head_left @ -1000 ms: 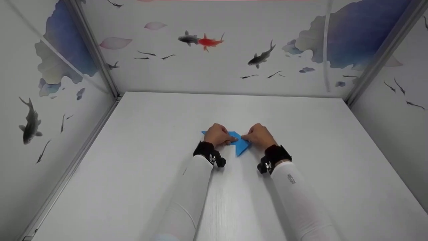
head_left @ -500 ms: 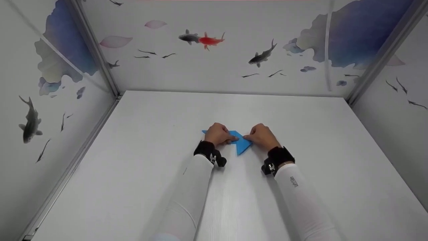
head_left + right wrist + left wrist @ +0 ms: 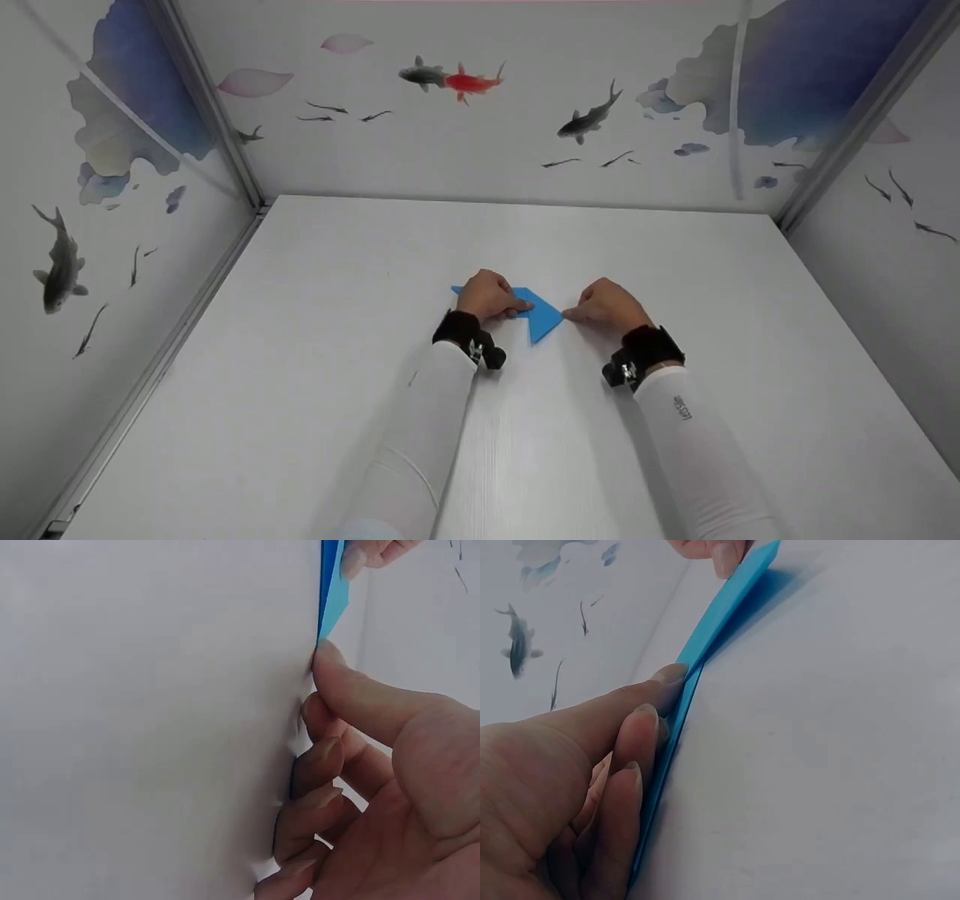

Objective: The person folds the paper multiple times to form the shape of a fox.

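Paper (image 3: 546, 313), blue, is placed just right of centre in the head view, on the table (image 3: 337, 360). Folding is judged partly done: an angular, layered outline is shown. Its left part is pinched by the left hand (image 3: 487, 295), its right tip by the right hand (image 3: 611, 306). In the left wrist view a flap (image 3: 724, 611) is raised; flattening is judged left. Further folds cannot be told.

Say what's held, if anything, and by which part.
Blue paper: left hand on its middle, right hand at its right tip; whether either pinches it is unclear.
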### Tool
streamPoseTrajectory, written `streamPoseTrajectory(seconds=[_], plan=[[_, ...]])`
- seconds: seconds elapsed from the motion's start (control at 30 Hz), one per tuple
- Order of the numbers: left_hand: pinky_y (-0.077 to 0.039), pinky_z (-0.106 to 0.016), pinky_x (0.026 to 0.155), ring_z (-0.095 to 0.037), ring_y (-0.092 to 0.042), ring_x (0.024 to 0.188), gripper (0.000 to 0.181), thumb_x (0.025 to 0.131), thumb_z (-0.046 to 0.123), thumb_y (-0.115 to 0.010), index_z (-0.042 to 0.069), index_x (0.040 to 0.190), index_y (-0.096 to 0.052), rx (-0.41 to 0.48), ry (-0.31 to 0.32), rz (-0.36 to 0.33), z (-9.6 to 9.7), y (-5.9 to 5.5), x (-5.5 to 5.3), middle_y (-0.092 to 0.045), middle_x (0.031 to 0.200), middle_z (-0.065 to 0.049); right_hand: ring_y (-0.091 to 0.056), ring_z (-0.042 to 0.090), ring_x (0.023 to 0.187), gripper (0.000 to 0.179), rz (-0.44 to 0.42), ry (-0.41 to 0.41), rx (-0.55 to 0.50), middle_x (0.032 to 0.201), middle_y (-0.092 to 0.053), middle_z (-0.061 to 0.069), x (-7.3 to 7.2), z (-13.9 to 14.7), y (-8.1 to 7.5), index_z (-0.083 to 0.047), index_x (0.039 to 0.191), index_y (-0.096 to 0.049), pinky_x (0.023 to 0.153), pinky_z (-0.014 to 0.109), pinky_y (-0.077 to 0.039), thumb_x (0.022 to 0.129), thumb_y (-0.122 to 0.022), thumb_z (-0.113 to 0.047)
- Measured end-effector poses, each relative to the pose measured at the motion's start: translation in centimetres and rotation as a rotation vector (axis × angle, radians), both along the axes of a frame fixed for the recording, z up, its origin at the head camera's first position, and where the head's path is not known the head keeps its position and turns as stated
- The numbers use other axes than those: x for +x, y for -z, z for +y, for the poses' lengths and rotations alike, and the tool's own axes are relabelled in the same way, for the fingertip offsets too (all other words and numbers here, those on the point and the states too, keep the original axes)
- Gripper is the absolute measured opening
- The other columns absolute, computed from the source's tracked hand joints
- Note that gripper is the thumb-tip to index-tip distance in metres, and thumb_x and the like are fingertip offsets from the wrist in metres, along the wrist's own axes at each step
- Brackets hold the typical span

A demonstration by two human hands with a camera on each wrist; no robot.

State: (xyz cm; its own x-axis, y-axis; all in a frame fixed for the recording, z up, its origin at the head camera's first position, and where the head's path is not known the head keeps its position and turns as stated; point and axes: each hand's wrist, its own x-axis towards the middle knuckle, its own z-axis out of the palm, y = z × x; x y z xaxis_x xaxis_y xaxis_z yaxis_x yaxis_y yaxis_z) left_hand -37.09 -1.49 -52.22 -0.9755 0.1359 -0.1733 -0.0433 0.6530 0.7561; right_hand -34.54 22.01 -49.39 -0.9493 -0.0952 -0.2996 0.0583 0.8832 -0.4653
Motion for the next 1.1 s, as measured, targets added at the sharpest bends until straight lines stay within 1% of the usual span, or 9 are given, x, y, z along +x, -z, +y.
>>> streamPoseTrajectory(seconds=[0.1, 0.17, 0.23, 0.33, 0.5, 0.6, 0.73, 0.97, 1.1], plan=[[-0.046, -0.026, 0.059, -0.012, -0.063, 0.061, 0.035, 0.071, 0.044, -0.084, 0.014, 0.084, -0.069, -0.016, -0.002, 0.002, -0.2, -0.1, 0.1, -0.069, 0.064, 0.001, -0.055, 0.024, 0.092, 0.046, -0.044, 0.040, 0.004, 0.107, -0.066, 0.014, -0.2, -0.7, -0.4, -0.001, 0.102, -0.072, 0.082, 0.037, -0.047, 0.084, -0.071, -0.044], [-0.046, -0.026, 0.059, -0.012, -0.063, 0.062, 0.036, 0.072, 0.044, -0.084, 0.014, 0.085, -0.069, -0.022, -0.002, 0.011, -0.2, -0.1, 0.1, -0.069, 0.065, 0.001, -0.055, 0.024, 0.094, 0.047, -0.056, 0.062, 0.034, 0.110, -0.067, 0.015, -0.3, -1.4, -0.6, -0.002, 0.102, -0.073, 0.092, 0.047, -0.045, 0.084, -0.070, -0.046], [-0.046, -0.025, 0.059, -0.012, -0.062, 0.062, 0.036, 0.072, 0.044, -0.083, 0.014, 0.085, -0.069, -0.025, -0.002, 0.020, -0.2, 0.0, 0.2, -0.068, 0.065, 0.002, -0.054, 0.024, 0.095, 0.048, -0.059, 0.096, 0.061, 0.112, -0.067, 0.014, -0.6, -2.3, -0.6, -0.002, 0.102, -0.073, 0.100, 0.056, -0.038, 0.084, -0.070, -0.046], [-0.045, -0.025, 0.057, -0.011, -0.062, 0.061, 0.034, 0.073, 0.043, -0.083, 0.014, 0.085, -0.069, -0.030, -0.003, 0.028, -0.3, 0.0, 0.3, -0.068, 0.065, 0.002, -0.054, 0.025, 0.098, 0.046, -0.051, 0.136, 0.093, 0.114, -0.067, 0.014, -0.9, -3.8, -0.6, -0.003, 0.100, -0.072, 0.106, 0.069, -0.020, 0.085, -0.068, -0.047], [-0.044, -0.025, 0.056, -0.011, -0.061, 0.060, 0.033, 0.072, 0.042, -0.084, 0.014, 0.080, -0.070, -0.033, 0.005, 0.060, -0.2, -0.3, 0.5, -0.067, 0.063, 0.002, -0.057, 0.028, 0.098, 0.036, 0.008, 0.210, 0.041, 0.095, -0.069, 0.009, -1.1, -5.6, -0.7, -0.008, 0.084, -0.072, 0.106, 0.067, -0.018, 0.086, -0.068, -0.044], [-0.044, -0.025, 0.056, -0.012, -0.060, 0.059, 0.033, 0.072, 0.043, -0.084, 0.014, 0.078, -0.070, -0.029, 0.014, 0.086, -0.2, -0.4, 0.6, -0.067, 0.060, 0.002, -0.058, 0.031, 0.101, 0.036, 0.058, 0.238, 0.015, 0.095, -0.069, 0.010, -1.2, -6.3, -0.8, -0.008, 0.082, -0.071, 0.105, 0.066, -0.019, 0.086, -0.068, -0.043], [-0.044, -0.025, 0.056, -0.011, -0.060, 0.057, 0.033, 0.072, 0.043, -0.084, 0.014, 0.077, -0.069, -0.025, 0.038, 0.106, 0.0, -0.5, 0.6, -0.066, 0.059, 0.002, -0.058, 0.035, 0.105, 0.039, 0.105, 0.263, -0.013, 0.103, -0.069, 0.015, -1.2, -6.7, -0.7, -0.007, 0.087, -0.071, 0.104, 0.066, -0.021, 0.085, -0.068, -0.045], [-0.045, -0.024, 0.055, -0.010, -0.060, 0.055, 0.032, 0.072, 0.042, -0.084, 0.014, 0.077, -0.070, -0.026, 0.049, 0.081, -0.2, -0.1, 0.2, -0.067, 0.060, 0.002, -0.057, 0.037, 0.106, 0.057, 0.120, 0.298, -0.001, 0.115, -0.065, 0.020, -1.3, -7.2, -0.3, -0.001, 0.109, -0.066, 0.100, 0.061, -0.026, 0.083, -0.068, -0.051], [-0.045, -0.024, 0.056, -0.010, -0.060, 0.056, 0.032, 0.072, 0.042, -0.084, 0.014, 0.078, -0.069, -0.017, 0.046, 0.075, -0.4, 0.0, 0.1, -0.067, 0.061, 0.002, -0.058, 0.037, 0.104, 0.059, 0.131, 0.307, 0.020, 0.114, -0.066, 0.020, -1.4, -7.6, 0.0, -0.001, 0.111, -0.066, 0.099, 0.060, -0.028, 0.082, -0.068, -0.052]])
